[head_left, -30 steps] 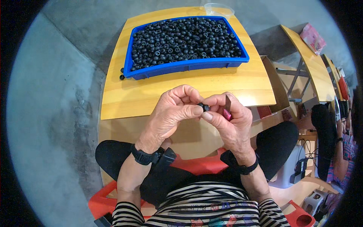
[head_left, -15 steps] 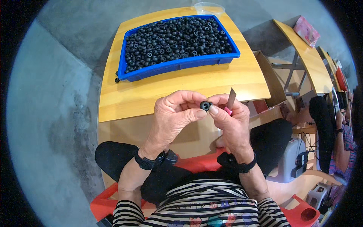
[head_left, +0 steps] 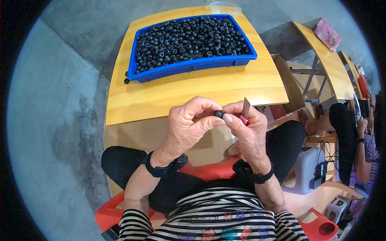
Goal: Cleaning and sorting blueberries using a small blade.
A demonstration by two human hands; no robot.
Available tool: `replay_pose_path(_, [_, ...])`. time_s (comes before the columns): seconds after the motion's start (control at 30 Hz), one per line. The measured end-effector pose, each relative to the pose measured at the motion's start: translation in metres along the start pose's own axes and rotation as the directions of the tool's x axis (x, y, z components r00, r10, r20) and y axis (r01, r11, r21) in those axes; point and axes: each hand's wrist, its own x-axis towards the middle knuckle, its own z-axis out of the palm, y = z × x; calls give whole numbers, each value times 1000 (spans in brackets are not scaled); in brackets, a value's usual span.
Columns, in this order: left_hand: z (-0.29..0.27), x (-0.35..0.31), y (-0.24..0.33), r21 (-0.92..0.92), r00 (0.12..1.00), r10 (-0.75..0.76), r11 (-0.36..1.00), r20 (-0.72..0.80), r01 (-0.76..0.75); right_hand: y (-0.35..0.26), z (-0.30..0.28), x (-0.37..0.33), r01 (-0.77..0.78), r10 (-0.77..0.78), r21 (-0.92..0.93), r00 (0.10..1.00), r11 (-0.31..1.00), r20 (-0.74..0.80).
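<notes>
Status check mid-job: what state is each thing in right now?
Left hand: pinching a black piece
Right hand: touching that piece, gripping a pink-handled blade
Black piece: held up, off the table
Pink-handled blade: exposed, tip up
Blue tray: uncovered, heaped with black pieces
Cardboard box: open

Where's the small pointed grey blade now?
In the head view, the small pointed grey blade sticks up from the right hand, right of the round black piece.

Both hands [head_left: 181, 124]: pinch small black piece [head_left: 218, 114] | right hand [head_left: 250, 127]: also holds blade [head_left: 246, 107] | table [head_left: 261, 88]: blue tray [head_left: 193, 67]
</notes>
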Motion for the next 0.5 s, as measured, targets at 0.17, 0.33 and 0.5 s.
replay_pose_path(0.17, [-2,1,6,154,993,101,982,66,-110,-9,-3,-3,-214,193,180,973,960,129])
replay_pose_path(0.33, [1,2,8,264,960,259,923,111,-280,-10,-5,-4,-236,185,306,965,922,187])
replay_pose_path(0.5, [2,-2,5,256,964,230,932,130,-257,-11,-8,-5,-249,197,294,960,923,198])
